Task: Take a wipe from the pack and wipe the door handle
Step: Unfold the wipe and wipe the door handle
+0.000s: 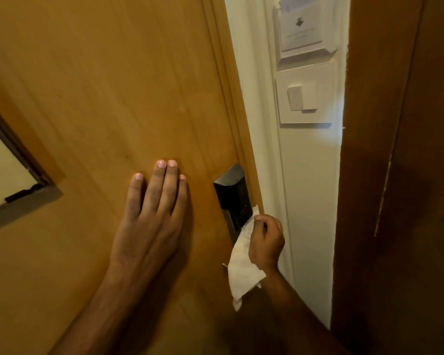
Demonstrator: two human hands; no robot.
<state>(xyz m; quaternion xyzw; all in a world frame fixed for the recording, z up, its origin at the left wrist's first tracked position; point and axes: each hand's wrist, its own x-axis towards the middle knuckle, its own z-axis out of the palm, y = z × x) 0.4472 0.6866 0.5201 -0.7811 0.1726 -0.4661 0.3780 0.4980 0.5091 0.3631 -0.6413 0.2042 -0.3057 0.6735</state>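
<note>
A dark metal lock plate is mounted on the right edge of a light wooden door. The handle lever itself is hidden behind my right hand and the wipe. My right hand is closed on a white, slightly soiled wipe, holding it against the lower part of the lock plate; the wipe hangs down below my fist. My left hand lies flat on the door with fingers spread, left of the lock. No wipe pack is in view.
A white wall strip to the right of the door carries a light switch and a key-card holder above it. A dark wooden panel stands at the far right. A framed notice hangs on the door's left side.
</note>
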